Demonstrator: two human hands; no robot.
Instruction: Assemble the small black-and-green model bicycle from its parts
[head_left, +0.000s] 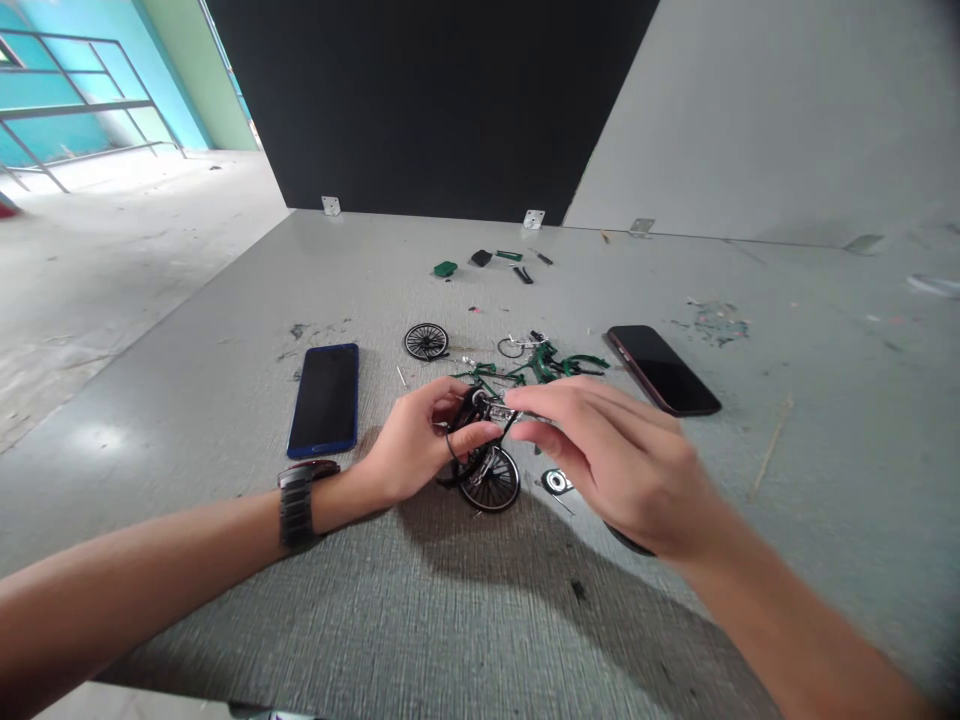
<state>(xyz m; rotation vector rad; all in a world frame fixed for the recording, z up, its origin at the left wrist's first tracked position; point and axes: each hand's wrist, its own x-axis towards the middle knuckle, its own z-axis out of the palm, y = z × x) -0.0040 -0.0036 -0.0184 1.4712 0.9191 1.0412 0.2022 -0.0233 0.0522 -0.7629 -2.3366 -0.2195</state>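
My left hand (pixel 431 435) is closed around a small black model bicycle frame part (pixel 466 465), thumb and fingers pinching it. Close beside it, my right hand (pixel 600 445) pinches a thin metal piece at the frame's top; the fingertips partly cover it, so I cannot make out its kind. Below the left thumb, a spoked model wheel (pixel 491 480) rests near the tabletop, apparently joined to the black frame. Beyond both hands lie green model bicycle parts (pixel 547 362). A small round silver-and-black part (pixel 556 482) lies partly beside the right hand.
A blue-edged phone (pixel 325 400) lies left, a dark phone (pixel 664 368) right. Another spoked wheel (pixel 426 341) lies beyond the left hand. Farther back are a green piece (pixel 445 269), a black piece (pixel 481 258) and several small tools. A black panel (pixel 435 100) stands along the table's back.
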